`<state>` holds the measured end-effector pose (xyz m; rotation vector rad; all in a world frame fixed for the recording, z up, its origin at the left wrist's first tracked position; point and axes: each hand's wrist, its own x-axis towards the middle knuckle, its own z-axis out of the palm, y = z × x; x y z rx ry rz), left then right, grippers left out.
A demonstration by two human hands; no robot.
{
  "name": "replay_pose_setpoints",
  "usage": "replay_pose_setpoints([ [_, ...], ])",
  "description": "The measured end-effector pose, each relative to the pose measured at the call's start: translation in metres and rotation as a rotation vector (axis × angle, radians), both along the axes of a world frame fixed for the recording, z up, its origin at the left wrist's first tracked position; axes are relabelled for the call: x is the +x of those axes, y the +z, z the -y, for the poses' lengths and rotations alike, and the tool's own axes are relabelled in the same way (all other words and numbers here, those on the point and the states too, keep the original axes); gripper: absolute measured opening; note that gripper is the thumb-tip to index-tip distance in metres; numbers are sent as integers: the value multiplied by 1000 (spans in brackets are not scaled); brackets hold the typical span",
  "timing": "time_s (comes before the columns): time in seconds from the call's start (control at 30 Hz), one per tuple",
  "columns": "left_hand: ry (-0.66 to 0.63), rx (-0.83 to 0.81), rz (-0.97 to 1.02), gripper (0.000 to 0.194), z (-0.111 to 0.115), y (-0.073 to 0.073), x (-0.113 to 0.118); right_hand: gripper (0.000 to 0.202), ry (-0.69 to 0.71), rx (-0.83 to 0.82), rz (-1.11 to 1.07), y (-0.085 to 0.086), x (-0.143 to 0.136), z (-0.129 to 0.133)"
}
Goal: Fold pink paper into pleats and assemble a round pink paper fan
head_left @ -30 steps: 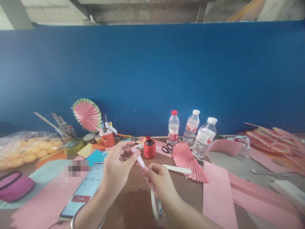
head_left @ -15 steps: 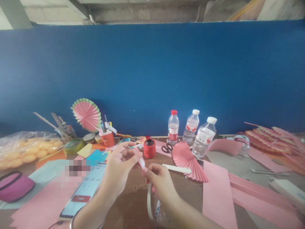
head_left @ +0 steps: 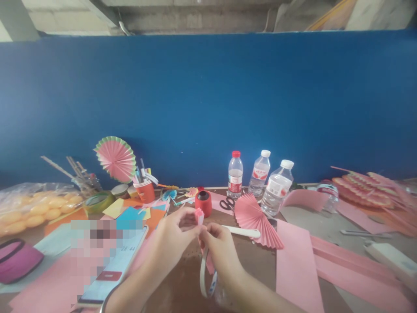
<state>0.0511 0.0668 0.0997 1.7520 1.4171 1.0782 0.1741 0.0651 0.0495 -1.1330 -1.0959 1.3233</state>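
Note:
My left hand (head_left: 177, 232) and my right hand (head_left: 221, 245) meet over the table's middle, fingertips touching. Both are closed in a pinch on a narrow piece of folded pink paper (head_left: 200, 216); its upper end sticks up between them, and pink also shows below my right fingers. Under my right hand is a white curved band (head_left: 203, 274) with a bit of blue, which looks like part of a tape roll; I cannot tell whether the hand holds it. Just beyond the fingers stands a red, black-topped object (head_left: 203, 204).
A pleated pink paper fan (head_left: 257, 221), a white-handled tool (head_left: 243, 231) and scissors (head_left: 227, 203) lie right of centre. Water bottles (head_left: 276, 187) stand behind. Pink paper sheets (head_left: 298, 265) cover the right. At left are a phone (head_left: 114, 274), a red pen cup (head_left: 145, 191) and a bag of yellow balls (head_left: 39, 211).
My left hand has moved down and right to meet my right hand. The pink paper, which stretched between the hands, now stands more upright at the fingertips. The view has shifted slightly.

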Motion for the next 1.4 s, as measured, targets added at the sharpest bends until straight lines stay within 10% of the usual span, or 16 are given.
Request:
replay_pose_setpoints([
  [0.77, 228, 219, 65, 9, -6, 15, -11, 14, 231, -167, -127, 7, -4, 5],
  [0.97, 222, 244, 125, 6, -3, 12, -8, 15, 98, -102, -114, 4, -7, 5],
  [1.4, 120, 156, 440, 41, -10, 7, -4, 18, 105, -151, -142, -2, -9, 5],
])
